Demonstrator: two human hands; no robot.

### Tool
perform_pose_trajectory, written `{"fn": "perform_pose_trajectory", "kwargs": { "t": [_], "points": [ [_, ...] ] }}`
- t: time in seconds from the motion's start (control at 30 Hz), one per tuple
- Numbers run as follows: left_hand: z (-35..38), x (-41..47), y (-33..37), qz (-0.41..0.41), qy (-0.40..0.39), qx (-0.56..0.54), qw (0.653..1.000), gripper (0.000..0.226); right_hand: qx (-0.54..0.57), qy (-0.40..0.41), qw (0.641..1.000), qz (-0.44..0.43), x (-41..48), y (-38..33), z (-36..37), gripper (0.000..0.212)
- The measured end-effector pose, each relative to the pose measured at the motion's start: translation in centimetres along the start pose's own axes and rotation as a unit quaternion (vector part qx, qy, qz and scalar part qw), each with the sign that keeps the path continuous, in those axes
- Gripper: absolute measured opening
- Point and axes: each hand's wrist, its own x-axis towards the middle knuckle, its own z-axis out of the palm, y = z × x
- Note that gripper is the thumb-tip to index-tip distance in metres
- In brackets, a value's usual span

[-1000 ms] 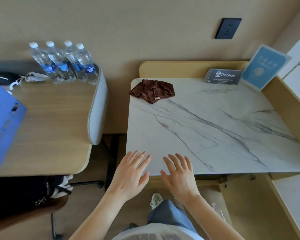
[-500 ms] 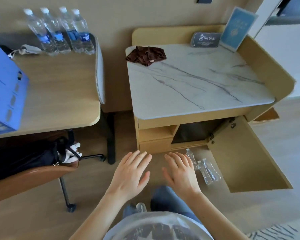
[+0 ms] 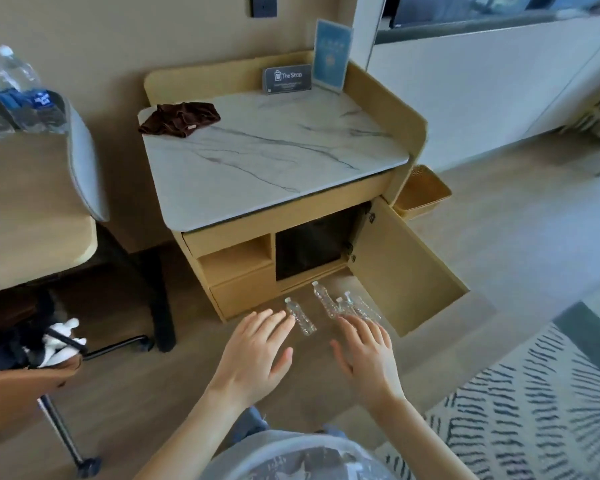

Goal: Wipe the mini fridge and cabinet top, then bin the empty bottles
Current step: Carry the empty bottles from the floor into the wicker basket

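The cabinet's marble top (image 3: 274,157) carries a crumpled brown cloth (image 3: 179,118) at its back left corner. Below it the cabinet door (image 3: 406,268) stands swung open, showing the dark front of the mini fridge (image 3: 310,251). Several empty clear bottles lie on the floor in front: one apart (image 3: 300,317), the others bunched (image 3: 340,304) to its right. My left hand (image 3: 253,355) and my right hand (image 3: 368,355) hover flat with fingers spread, just short of the bottles, holding nothing.
A wooden desk (image 3: 25,199) with several full water bottles (image 3: 11,95) stands at the left, a chair with a black bag (image 3: 21,344) under it. A woven basket (image 3: 421,192) sits right of the cabinet. Two sign cards (image 3: 286,79) stand on the cabinet. A patterned rug (image 3: 520,417) lies at the lower right.
The view has pulled back and down from the cabinet top, bringing the open door, fridge and floor bottles into sight. Both hands stay spread and empty, now low over the floor near the bottles.
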Motion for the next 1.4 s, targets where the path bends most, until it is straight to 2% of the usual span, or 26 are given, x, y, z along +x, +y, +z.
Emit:
{"fn": "perform_pose_trajectory", "kwargs": {
  "t": [0.27,0.5,0.73,1.23,1.4],
  "points": [
    [3.8,0.9,12.6,-0.002,0.010,-0.020,1.000,0.050,-0.019,-0.030,0.998,0.052,-8.3,11.6,-5.6,0.042],
    [4.0,2.0,16.7,-0.043,0.017,-0.021,0.999,0.051,0.003,-0.051,0.998,0.032,-7.3,15.5,-7.3,0.040],
    [4.3,5.5,15.6,-0.092,0.010,-0.014,0.996,0.051,0.015,-0.044,0.999,-0.009,-1.4,17.1,-5.2,0.036],
    [8.5,17.5,8.4,-0.196,0.011,-0.046,0.980,0.054,0.034,-0.106,0.993,-0.046,14.8,21.5,0.0,0.034],
    [13.5,20.1,6.9,-0.229,0.044,-0.056,0.971,0.051,0.051,-0.138,0.987,-0.065,17.5,24.5,5.3,0.032]
  ]
}}
